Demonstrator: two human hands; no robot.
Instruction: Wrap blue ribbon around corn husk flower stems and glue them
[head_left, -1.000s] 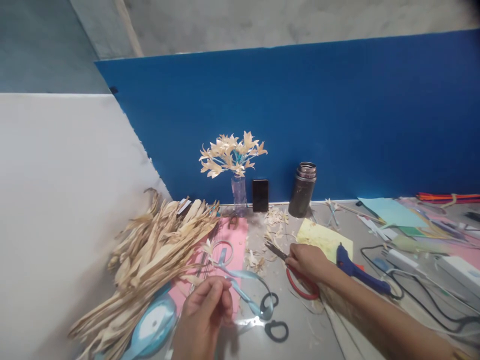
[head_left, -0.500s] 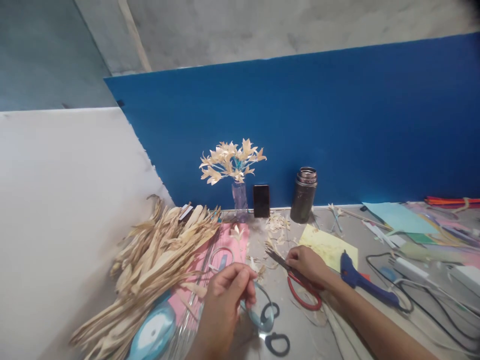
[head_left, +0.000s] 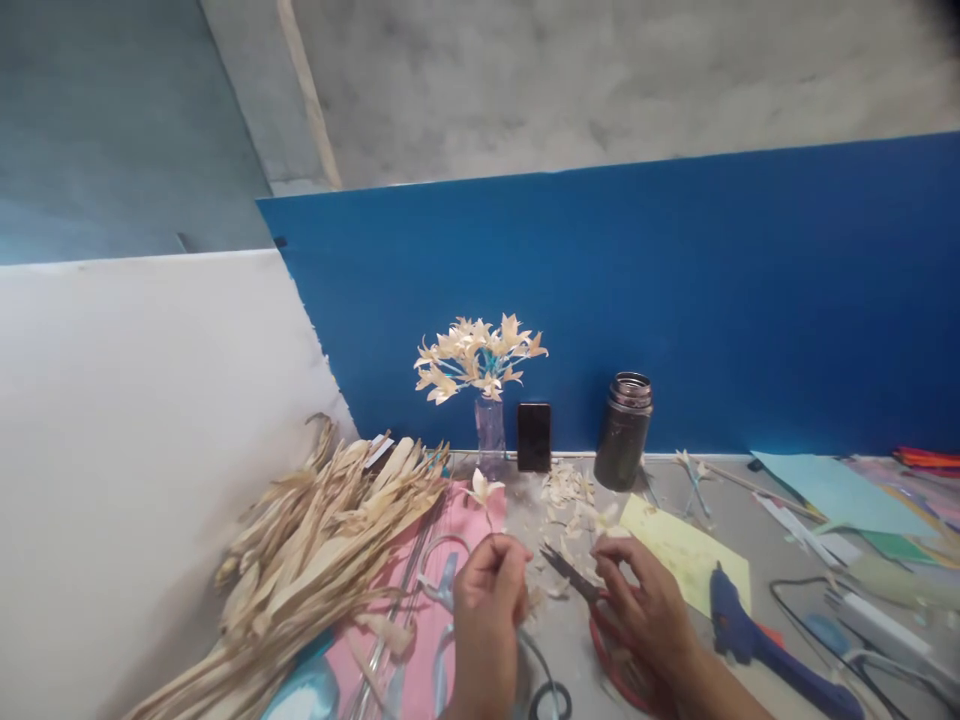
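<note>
I see my left hand (head_left: 486, 600) raised just over the pink sheet (head_left: 450, 610), its thumb and forefinger pinched together on the thin stem of a small husk flower (head_left: 483, 489), whose pale petals stand upright above the knuckles. My right hand (head_left: 646, 605) sits beside it to the right, fingers curled through the red handles of the scissors (head_left: 592, 610); the dark blades (head_left: 564, 572) point left toward the flower's stem but stay apart from it. So both hands are clamped, one on the flower, one on the scissors. I judge the step in hand to be trimming: the flower is held up for a cut and the blades are lined up near its base. The next move, as I read it, calls for bringing stem and blades together without crushing the petals, so the pinch must stay low on the stem and the cut must be short and steady. To the left lies the heap of dried husk strips (head_left: 315, 540) against the white board (head_left: 150, 420). Behind, against the blue panel (head_left: 675, 300), stand a vase of finished flowers (head_left: 480, 380), a dark phone (head_left: 533, 437) and a dark flask (head_left: 623, 431). A yellow sheet (head_left: 686, 550) and a blue glue gun (head_left: 739, 635) lie to the right, with husk clippings (head_left: 566, 495) scattered between.
</note>
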